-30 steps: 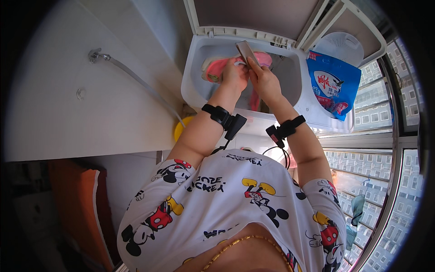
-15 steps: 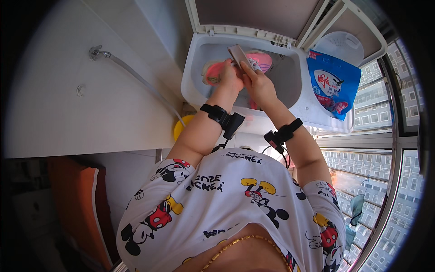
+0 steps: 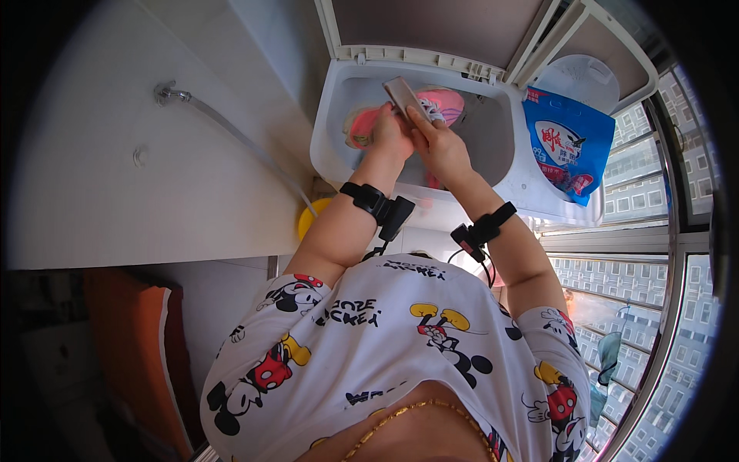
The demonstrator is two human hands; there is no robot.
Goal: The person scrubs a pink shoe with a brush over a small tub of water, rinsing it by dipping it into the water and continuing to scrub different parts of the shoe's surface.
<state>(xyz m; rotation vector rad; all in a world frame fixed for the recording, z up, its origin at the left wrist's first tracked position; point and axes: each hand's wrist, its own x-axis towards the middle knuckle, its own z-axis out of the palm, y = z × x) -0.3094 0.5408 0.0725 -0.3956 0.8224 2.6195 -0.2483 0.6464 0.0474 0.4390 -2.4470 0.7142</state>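
Over the open washing machine tub (image 3: 327, 146), my hands work close together. My right hand (image 3: 445, 148) is closed round a flat, greyish-beige bar (image 3: 403, 94) that looks like the back of a scrub brush; its underside is hidden. My left hand (image 3: 392, 137) is closed on a pink shoe just beside it; the fingers are partly hidden by the bar. Of the shoes, a pink part with white laces (image 3: 433, 108) shows right of the bar, and a pink and pale-green part (image 3: 359, 129) shows left of my left hand. Whether these parts belong to one shoe I cannot tell.
The machine's lids (image 3: 431, 27) stand raised behind the tub. A blue detergent bag (image 3: 570, 146) rests on its right side, by a white perforated disc (image 3: 577, 77). A grey hose (image 3: 239, 135) runs from a wall tap toward a yellow basin (image 3: 309, 219). Barred windows line the right.
The bar in my right hand has shifted slightly up and left. My left hand stays beside it, and the whole view has moved very little.
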